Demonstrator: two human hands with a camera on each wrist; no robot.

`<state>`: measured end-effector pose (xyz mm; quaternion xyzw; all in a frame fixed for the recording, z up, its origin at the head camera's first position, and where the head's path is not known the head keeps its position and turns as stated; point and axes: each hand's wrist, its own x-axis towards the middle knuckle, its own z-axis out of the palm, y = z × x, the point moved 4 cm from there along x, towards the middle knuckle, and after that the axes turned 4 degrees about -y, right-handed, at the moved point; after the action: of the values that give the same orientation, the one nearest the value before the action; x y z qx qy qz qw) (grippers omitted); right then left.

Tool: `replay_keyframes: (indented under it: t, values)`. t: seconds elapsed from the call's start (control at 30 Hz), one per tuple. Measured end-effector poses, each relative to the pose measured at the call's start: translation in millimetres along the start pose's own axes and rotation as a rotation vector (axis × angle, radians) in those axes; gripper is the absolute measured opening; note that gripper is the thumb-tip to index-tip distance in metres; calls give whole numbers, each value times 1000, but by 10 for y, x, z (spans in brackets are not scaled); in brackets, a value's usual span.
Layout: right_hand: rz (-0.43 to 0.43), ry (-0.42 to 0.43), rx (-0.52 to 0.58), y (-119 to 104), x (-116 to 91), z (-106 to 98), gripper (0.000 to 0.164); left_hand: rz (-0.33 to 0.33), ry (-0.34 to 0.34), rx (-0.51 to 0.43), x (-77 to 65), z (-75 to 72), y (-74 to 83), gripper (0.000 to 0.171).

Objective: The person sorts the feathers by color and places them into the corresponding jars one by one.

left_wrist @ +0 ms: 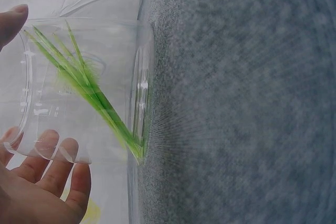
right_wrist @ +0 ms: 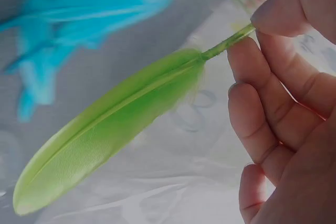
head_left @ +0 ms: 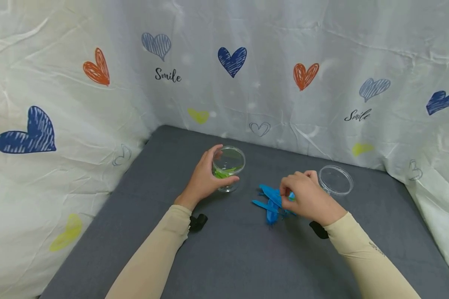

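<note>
My left hand (head_left: 202, 178) holds a clear round jar (head_left: 230, 154) upright on the grey cloth, thumb on one side and fingers on the other. Several green feathers (left_wrist: 97, 95) lean inside it, as the left wrist view shows. With thumb and index finger, my right hand (head_left: 307, 197) pinches a green feather (right_wrist: 113, 121) by its quill; the vane hangs free. In the head view that hand mostly hides this feather. Beneath and beside the right hand lie several blue feathers (head_left: 271, 212) in a loose heap.
To the right, just beyond the right hand, a clear round lid (head_left: 336, 180) lies on the grey cloth (head_left: 247, 257). A white curtain (head_left: 269, 99) printed with hearts and words stands along the back and the sides of the table.
</note>
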<state>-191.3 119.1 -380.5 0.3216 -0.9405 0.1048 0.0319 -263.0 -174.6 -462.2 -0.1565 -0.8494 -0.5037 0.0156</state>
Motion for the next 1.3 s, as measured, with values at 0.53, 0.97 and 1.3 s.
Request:
replay_keyframes:
  t: [0.53, 0.97, 1.3]
  values:
    - [-110, 135, 108, -528, 1029, -558, 15, 8, -13, -25, -1, 15, -31, 111]
    - [-184, 154, 169, -819, 1506, -584, 11, -9, -36, -70, -21, 10, -41, 105]
    - [-207, 149, 234, -938, 1705, -437, 7, 21, -39, -33, -45, -23, -52, 110]
